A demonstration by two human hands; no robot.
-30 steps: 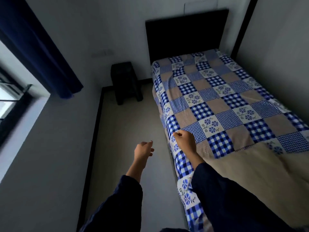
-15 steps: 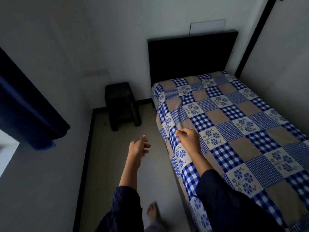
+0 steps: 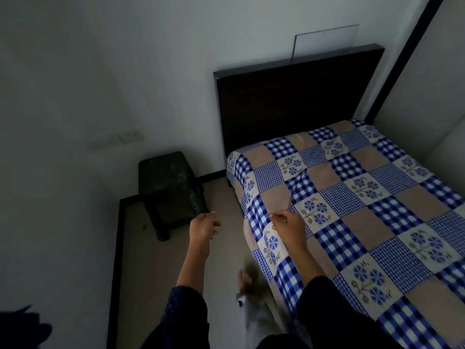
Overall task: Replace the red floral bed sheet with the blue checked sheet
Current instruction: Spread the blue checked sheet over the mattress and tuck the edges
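At the bedside | nearer the headboard (image 3: 289, 102) now, our right hand (image 3: 289, 229) pinches the blue checked sheet (image 3: 364, 197) | left hand (image 3: 203, 226) loose, empty | looks nearly spread

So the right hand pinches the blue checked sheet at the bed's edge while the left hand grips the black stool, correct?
Not quite. The head view shows the left hand gripping nothing: it hangs loosely curled in the air near the black stool. The right hand does pinch the blue checked sheet at the bed's edge.
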